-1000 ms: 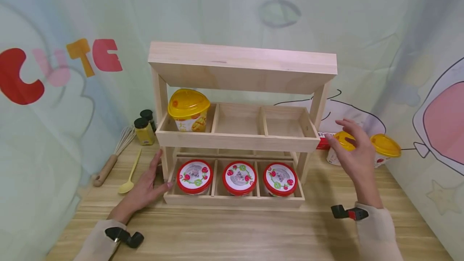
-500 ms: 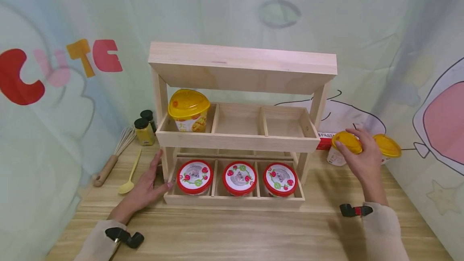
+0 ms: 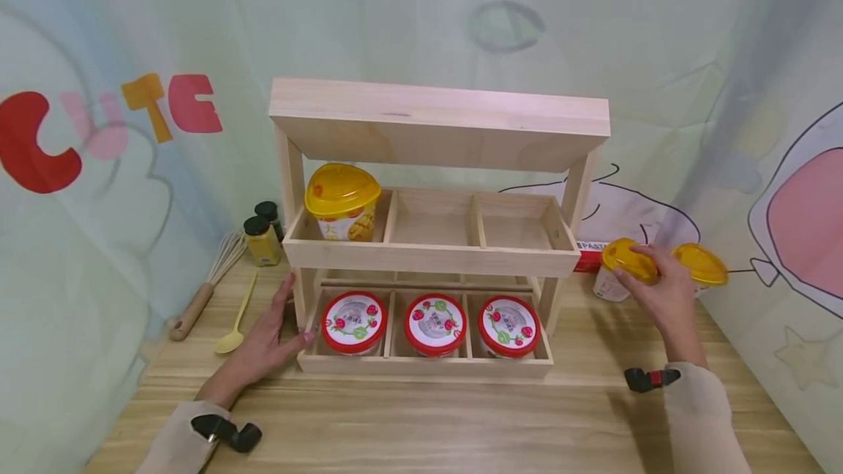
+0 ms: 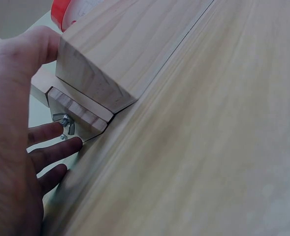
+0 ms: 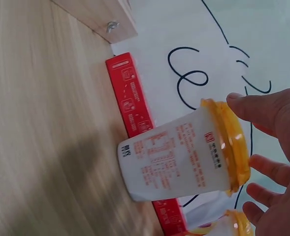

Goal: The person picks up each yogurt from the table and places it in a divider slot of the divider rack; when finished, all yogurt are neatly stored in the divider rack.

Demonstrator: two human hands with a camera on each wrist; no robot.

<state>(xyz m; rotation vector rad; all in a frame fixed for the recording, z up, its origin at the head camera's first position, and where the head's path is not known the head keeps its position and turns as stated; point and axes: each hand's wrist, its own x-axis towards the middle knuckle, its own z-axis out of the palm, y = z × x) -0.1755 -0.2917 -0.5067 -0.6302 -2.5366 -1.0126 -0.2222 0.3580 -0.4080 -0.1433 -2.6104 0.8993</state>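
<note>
Two hands at work; my right hand (image 3: 658,291), right of frame centre, curls its fingers (image 5: 263,110) round the yellow lid of a cup (image 3: 622,269), gripping it by the rim; the cup sits just right of the wooden rack (image 3: 435,240), in front of a red box (image 5: 135,113); a second yellow-lidded cup (image 3: 701,265) just beyond; my left hand (image 3: 263,346), lower left, rests flat and relaxed against the rack's left post, holding nothing; three red-lidded cups (image 3: 435,324) in the lower tray; one yellow-lidded cup (image 3: 342,200) in the upper tray's left compartment.
</note>
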